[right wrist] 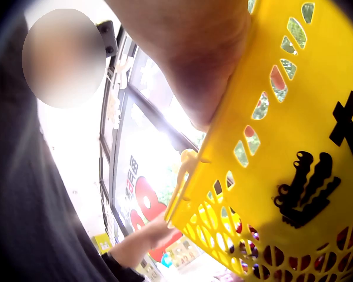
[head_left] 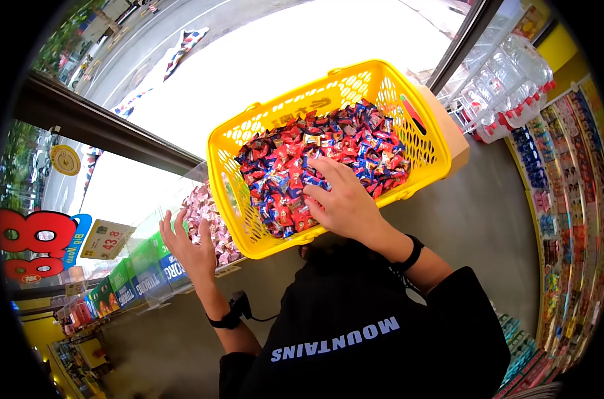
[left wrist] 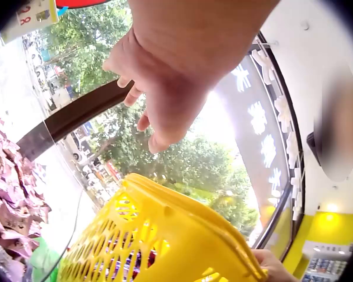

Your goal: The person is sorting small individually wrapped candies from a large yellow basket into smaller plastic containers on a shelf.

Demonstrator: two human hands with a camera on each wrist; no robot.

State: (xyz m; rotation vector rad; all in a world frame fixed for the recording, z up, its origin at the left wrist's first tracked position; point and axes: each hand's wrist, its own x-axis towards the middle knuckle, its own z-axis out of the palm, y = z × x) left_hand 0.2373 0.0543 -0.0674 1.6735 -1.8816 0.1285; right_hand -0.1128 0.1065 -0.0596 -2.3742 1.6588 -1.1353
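Note:
A yellow plastic basket [head_left: 415, 174] with slotted walls holds many red and blue wrapped candies [head_left: 335, 143]. My right hand [head_left: 348, 203] reaches over the basket's near rim, its spread fingers at the top of the candies. Only its wrist side shows above the wall in the right wrist view. To the left of the basket, my left hand [head_left: 194, 256] is raised with fingers apart and holds nothing. Pink wrapped candies [head_left: 209, 213] lie in a clear-sided bin just beyond it. In the left wrist view, the left hand [left wrist: 165, 100] hangs above the yellow basket [left wrist: 182, 235], apart from it.
A cardboard box [head_left: 453, 133] stands under the basket's right end. Green and blue drink cartons [head_left: 142, 272] line the left side, beside a price card [head_left: 106, 239]. Stocked shelves [head_left: 568, 199] and bottled water packs [head_left: 508, 100] are at right. A window frame [head_left: 109, 126] crosses the far left.

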